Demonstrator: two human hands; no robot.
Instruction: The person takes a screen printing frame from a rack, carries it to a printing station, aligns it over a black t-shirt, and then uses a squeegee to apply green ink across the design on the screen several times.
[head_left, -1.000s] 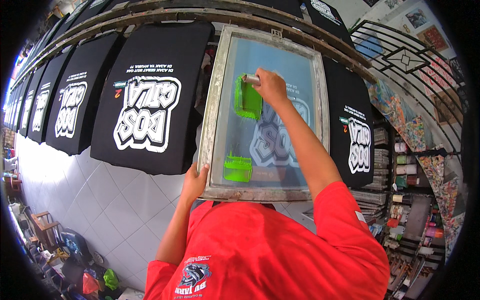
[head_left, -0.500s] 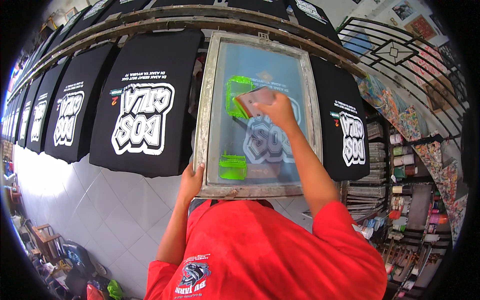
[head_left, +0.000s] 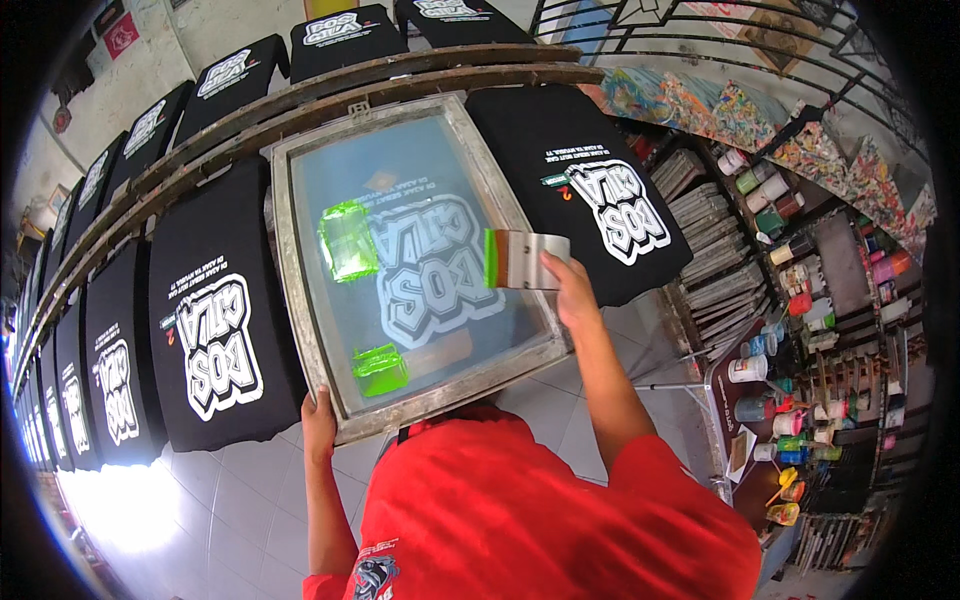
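Note:
A silkscreen frame (head_left: 455, 392) with a worn wooden border lies tilted over a black shirt, whose white print shows through the mesh. My left hand (head_left: 319, 425) is closed around the frame's near left corner. In my right hand (head_left: 575, 292) is a squeegee (head_left: 528, 262) with a pale, wide grip and bright green ink along its blade edge. It is held at the frame's right side, over the border. Two patches of wet green ink sit on the mesh: an upper patch (head_left: 348, 243) and a lower patch (head_left: 380, 370).
Printed black shirts on boards line up on both sides, including a left shirt (head_left: 220, 350) and a right shirt (head_left: 610, 200). A long wooden rail (head_left: 230, 135) runs behind the frame. At right stand stacked screens (head_left: 700, 225) and shelves with several ink pots (head_left: 750, 368).
My right hand has lifted the squeegee from the upper green patch and carried it right to the frame's edge. The view has turned and shifted; my left hand stays on the frame corner.

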